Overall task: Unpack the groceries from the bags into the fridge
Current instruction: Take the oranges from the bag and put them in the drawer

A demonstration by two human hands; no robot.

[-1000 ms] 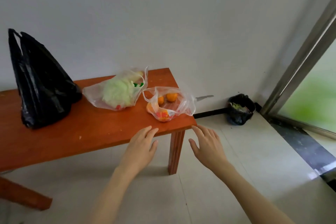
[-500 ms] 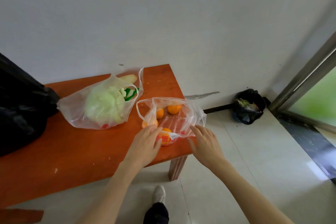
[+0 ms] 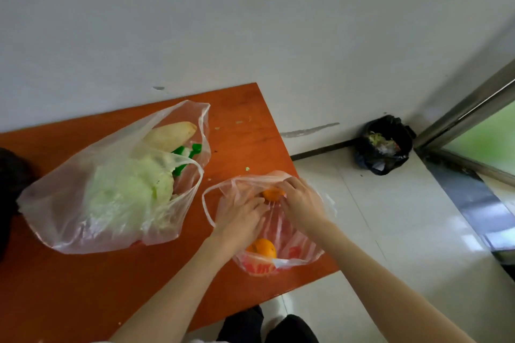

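Groceries sit bagged on an orange-brown wooden table filling the lower left of my frame. At the far left edge I catch a dark black bag, mostly cut off. Next, a big clear crinkly plastic bag lies slumped on its side, mouth toward the wall; inside I see a pale green leafy cabbage, a smooth cream-coloured long vegetable and something bright green I can't identify. Small green scraps dot the wood beside it. Just right of it, at the table's corner, a smaller thin bag with red print holds round oranges: one orange low in the bag, another orange between my hands. My left hand is in the bag's mouth, fingers curled on the film and fruit; my right hand has its fingers bent over the far rim, pinching plastic. Far right, on glossy white floor tiles, a black-lined bin of scraps stands by a metal door frame.
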